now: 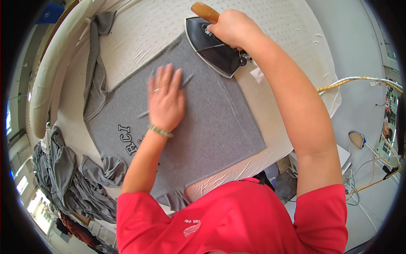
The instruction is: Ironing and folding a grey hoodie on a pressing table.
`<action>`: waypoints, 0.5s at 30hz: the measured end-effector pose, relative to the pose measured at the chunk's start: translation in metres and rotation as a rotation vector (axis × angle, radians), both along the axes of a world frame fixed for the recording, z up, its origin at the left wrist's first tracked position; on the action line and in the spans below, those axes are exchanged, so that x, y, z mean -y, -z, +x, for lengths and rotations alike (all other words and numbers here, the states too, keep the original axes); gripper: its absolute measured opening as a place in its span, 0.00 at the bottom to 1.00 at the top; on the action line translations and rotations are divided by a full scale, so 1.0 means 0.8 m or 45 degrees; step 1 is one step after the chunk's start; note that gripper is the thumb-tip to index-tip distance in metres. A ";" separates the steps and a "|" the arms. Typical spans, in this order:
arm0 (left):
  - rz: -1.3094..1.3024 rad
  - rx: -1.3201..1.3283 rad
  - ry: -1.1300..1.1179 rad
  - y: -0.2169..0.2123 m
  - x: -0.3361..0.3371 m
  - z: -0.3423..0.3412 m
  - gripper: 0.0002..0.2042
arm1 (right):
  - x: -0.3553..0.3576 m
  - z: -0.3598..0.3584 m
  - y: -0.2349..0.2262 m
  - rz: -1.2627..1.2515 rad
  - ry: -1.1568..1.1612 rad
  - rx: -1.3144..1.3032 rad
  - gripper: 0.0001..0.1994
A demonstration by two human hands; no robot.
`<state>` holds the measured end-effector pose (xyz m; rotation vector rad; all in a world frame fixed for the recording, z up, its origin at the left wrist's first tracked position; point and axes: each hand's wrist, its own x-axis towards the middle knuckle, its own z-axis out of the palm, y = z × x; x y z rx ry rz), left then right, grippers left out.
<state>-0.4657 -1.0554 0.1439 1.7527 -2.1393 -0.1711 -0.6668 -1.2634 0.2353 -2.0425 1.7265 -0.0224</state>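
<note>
A grey sweatshirt (207, 114) with dark printed lettering lies spread flat on a pale padded ironing table (292, 25). My left hand (165, 97) rests on the middle of it, palm down and fingers stretched out. A thin grey strip (143, 114) shows on both sides of that hand; its middle is hidden and I cannot tell what it is. At the far right, my right hand (237, 28) is wrapped round the tan handle of a dark iron (207, 42). The iron sits across the garment's far right corner and part of the table cover.
Grey garments (63, 169) hang in a heap at the left edge. A padded white arm (55, 63) curves along the far left. Hoses (359, 79) run off to the right, where another iron (357, 139) stands apart from the table.
</note>
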 end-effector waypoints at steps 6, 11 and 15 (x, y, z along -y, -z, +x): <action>-0.031 0.180 -0.525 -0.005 -0.033 0.108 0.32 | 0.000 0.003 -0.022 0.295 0.040 -0.032 0.17; -0.105 -0.069 -0.091 -0.002 -0.050 -0.013 0.28 | -0.003 0.001 -0.025 0.320 0.073 0.021 0.17; -0.019 -0.006 -0.243 0.010 -0.074 -0.042 0.27 | -0.069 -0.051 -0.026 0.505 -0.236 0.024 0.20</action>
